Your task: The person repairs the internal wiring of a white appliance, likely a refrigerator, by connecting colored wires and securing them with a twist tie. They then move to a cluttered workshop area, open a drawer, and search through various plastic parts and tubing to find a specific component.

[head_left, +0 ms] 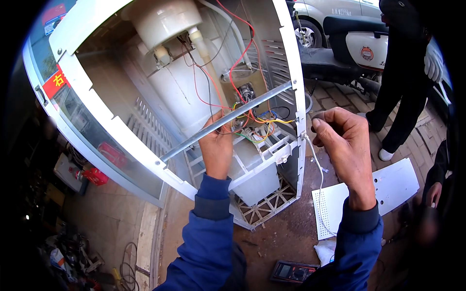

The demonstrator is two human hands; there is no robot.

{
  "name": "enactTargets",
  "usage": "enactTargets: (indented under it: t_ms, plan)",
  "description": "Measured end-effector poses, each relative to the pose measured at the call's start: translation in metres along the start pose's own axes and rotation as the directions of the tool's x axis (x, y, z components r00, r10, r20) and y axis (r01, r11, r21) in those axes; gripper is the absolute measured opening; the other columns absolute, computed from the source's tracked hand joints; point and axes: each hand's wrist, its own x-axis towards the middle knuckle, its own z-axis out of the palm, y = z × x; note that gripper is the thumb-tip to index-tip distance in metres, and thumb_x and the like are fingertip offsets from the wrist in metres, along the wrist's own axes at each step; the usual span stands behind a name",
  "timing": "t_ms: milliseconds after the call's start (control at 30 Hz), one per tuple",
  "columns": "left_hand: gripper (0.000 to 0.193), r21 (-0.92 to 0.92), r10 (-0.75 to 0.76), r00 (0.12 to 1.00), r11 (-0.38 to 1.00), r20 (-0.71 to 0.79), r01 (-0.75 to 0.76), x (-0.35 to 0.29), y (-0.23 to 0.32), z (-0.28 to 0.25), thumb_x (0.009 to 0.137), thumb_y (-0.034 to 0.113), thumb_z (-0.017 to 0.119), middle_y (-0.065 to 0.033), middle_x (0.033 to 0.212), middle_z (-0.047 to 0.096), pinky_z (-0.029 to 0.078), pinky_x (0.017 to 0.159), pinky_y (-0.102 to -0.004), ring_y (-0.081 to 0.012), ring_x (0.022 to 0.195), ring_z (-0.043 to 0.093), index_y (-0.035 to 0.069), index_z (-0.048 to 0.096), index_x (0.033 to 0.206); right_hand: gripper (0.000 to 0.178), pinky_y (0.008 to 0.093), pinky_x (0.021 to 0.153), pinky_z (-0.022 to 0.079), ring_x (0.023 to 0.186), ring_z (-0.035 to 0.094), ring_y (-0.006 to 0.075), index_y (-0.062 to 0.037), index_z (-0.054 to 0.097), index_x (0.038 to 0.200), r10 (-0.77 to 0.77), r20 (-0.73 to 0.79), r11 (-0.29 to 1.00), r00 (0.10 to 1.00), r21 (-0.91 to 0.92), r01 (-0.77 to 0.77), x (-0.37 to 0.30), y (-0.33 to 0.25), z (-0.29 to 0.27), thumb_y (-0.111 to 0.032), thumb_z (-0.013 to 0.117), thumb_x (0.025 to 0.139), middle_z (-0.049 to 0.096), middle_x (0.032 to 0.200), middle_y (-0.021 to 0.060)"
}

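L hand [217, 153] is inside open white cabinet [291, 43], behind metal bar [252, 107], by colored wires [268, 128]; fingertips partly hidden, can't tell if clamped. R hand [347, 145] is just outside cabinet's R edge, nr white cable [321, 170], fingers curled, thumb close to index; grip unclear. Multimeter [293, 271] lies btwn forearms.

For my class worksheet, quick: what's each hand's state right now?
Left hand: among wires; its grip cannot be told.
Right hand: curled closed, nothing visibly held.
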Motion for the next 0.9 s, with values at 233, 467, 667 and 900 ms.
enactTargets:
  t_ms: [233,467,667,900]
  plan:
    - [0.037,-0.022,0.026,0.998,0.999,-0.055,-0.028,0.0,0.007,0.004,0.095,0.018,0.076,-0.0069,0.103,0.072,0.055,0.079,-0.0267,-0.0112,0.091,0.065,-0.007,0.066,0.121,0.018,0.0242,0.059,0.044,0.064,0.055,0.0063,0.0092,0.07,0.088,0.004,0.001,1.0,1.0,0.028,-0.004,0.0,0.005,0.002,-0.009,0.066,0.091,0.064,0.068,0.004]
    - [0.04,-0.13,-0.027,0.999,0.991,-0.02,0.024,-0.001,0.01,0.004,0.095,0.022,0.076,-0.0039,0.099,0.071,0.053,0.074,-0.0242,-0.0088,0.083,0.062,-0.005,0.067,0.122,0.019,0.0245,0.059,0.045,0.064,0.056,0.0066,0.0095,0.07,0.089,-0.015,0.001,1.0,1.0,0.012,0.015,0.0,0.007,0.002,-0.009,0.065,0.091,0.064,0.068,0.0044]
    - [0.044,-0.296,-0.117,0.991,0.946,0.062,0.13,0.003,0.002,-0.002,0.096,0.027,0.075,-0.0006,0.096,0.068,0.05,0.071,-0.0233,-0.0072,0.08,0.059,-0.002,0.064,0.127,0.019,0.0249,0.059,0.045,0.064,0.056,0.007,0.0095,0.069,0.089,-0.006,-0.008,1.0,1.0,-0.001,0.006,0.002,0.003,0.001,-0.009,0.065,0.091,0.064,0.068,0.0047]
    - [0.018,-0.345,-0.125,0.991,0.929,0.047,0.133,-0.005,0.013,0.006,0.098,0.004,0.066,-0.0049,0.104,0.071,0.056,0.073,-0.0266,-0.0119,0.084,0.067,0.002,0.068,0.116,0.02,0.0262,0.058,0.044,0.063,0.055,0.0072,0.0101,0.069,0.086,-0.017,-0.026,0.999,1.0,-0.027,0.016,0.0,0.003,-0.009,-0.009,0.065,0.09,0.063,0.067,0.0057]
